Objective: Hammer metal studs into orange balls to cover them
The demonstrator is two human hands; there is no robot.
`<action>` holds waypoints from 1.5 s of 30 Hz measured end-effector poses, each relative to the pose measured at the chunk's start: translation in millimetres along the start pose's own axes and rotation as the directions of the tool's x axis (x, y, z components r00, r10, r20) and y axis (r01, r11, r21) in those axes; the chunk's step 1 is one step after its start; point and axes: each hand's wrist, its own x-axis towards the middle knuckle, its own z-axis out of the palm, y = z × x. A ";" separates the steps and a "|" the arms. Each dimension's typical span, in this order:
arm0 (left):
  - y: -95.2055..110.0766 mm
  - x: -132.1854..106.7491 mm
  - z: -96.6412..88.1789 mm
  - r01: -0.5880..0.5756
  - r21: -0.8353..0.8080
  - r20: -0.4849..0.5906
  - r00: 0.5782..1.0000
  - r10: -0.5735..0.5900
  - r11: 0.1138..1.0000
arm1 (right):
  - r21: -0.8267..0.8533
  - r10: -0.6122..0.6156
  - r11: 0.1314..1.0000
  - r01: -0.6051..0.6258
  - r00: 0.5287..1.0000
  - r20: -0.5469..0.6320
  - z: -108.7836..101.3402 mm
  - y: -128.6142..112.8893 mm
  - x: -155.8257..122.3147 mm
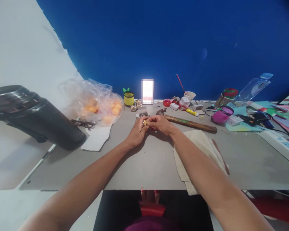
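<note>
Looking down from the head view, you see both your hands meeting over the smooth, matt grey tabletop [154, 160], near the middle. Between them sits a small golden ball [144, 123], rounded and shiny, with darker patches on its surface. Your left hand [136, 131] pinches it, the fingers curled behind and the thumb on the near side. Your right hand [161, 125] comes in from the other side, thumb and forefinger pressed together at the ball's right edge; whether they grip the ball itself or something slight on it, you cannot tell. The ball looks about as wide as it is tall, and it is too small and too covered to read a long axis or which way it points.

Just beyond lies a hammer [192, 124], its rough, brown wooden handle slanting towards you and to the right, its curved metal claw head at the left end. A soft, creased beige cloth [195, 150] spreads under your right forearm. More shiny, rounded balls [134, 107] cluster beside a yellow-green pot [128, 99], and a glossy black cylindrical flask [48, 120] leans large at left.
</note>
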 end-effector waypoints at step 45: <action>2.1 3.9 -4.6 0.037 0.032 -0.040 0.999 -0.036 0.999 | -0.274 -0.134 0.955 0.117 0.990 -0.043 4.0 -4.4 -1.4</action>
